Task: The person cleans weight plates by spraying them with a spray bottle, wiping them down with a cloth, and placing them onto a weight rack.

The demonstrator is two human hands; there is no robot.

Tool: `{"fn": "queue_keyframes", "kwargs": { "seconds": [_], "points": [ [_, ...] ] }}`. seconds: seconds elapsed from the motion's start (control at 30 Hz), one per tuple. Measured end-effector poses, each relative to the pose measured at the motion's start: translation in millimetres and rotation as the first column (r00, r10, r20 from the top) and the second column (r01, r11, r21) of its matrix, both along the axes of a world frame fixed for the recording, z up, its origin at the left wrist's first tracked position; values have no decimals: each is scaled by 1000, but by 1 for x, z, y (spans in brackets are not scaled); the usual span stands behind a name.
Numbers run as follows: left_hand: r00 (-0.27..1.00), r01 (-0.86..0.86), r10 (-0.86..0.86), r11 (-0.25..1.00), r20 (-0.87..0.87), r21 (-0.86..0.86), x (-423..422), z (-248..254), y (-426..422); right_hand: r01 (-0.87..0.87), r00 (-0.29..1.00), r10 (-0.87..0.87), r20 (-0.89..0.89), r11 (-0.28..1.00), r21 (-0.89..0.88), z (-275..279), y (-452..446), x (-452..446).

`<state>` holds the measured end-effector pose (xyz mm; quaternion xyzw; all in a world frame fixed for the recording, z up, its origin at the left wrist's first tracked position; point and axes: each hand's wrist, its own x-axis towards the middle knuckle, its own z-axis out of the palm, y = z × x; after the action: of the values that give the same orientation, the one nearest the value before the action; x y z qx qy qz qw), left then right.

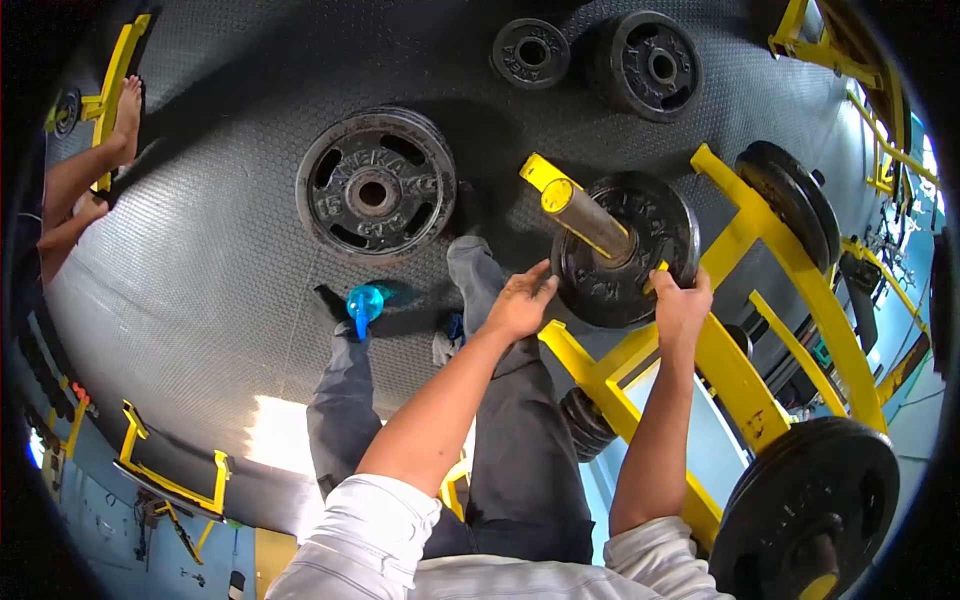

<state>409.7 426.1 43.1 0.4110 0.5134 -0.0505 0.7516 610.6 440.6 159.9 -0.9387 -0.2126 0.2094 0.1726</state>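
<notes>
A black weight plate [625, 285] sits around the metal peg [595, 225] of a yellow rack [745, 400]. My left hand [520, 305] grips the plate's left rim, with the fingers at its edge. On the opposite side, my right hand [682, 305] is closed on the lower right rim, the thumb on the front face. The far side of the plate and some fingertips are hidden. The peg's yellow end pokes out well past the plate toward the upper left.
A stack of large plates [375, 190] lies on the black rubber floor [220, 270]; a small plate [530, 53] and another stack [655, 65] lie farther off. A blue bottle [365, 303] stands by my feet. More plates [810, 510] hang on the rack. Another person's legs [100, 170] show at left.
</notes>
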Motion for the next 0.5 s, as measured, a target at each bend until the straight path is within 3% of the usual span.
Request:
{"fn": "queue_keyframes", "kwargs": {
  "seconds": [0.03,0.07,0.13,0.2,0.27,0.33,0.4,0.5],
  "points": [
    [1000,7,-7,1000,-14,-19,-13,0,-1,-91,982,116,152,982,-163,10,2,-4],
    [1000,20,-20,1000,-12,-14,-28,-2,-6,-77,983,102,155,984,-158,21,2,-9],
    [991,-117,113,992,-70,-49,-65,-3,-15,-210,910,304,281,924,-319,43,-4,-20],
    [983,-61,64,998,-173,19,-109,-1,-20,-225,911,293,290,943,-247,55,-22,-39],
    [972,-72,78,997,-221,36,-155,7,-21,-145,984,156,90,983,-116,71,-42,-74],
    [956,-60,67,998,-286,32,-197,17,-24,-112,989,121,79,987,-117,72,-82,-110],
    [940,64,-36,995,-340,72,-237,39,-25,-84,996,78,-31,956,-281,75,-124,-154],
    [906,199,-170,979,-388,37,-292,76,-23,0,990,-48,-131,940,-342,86,-169,-221]
  ]
}}
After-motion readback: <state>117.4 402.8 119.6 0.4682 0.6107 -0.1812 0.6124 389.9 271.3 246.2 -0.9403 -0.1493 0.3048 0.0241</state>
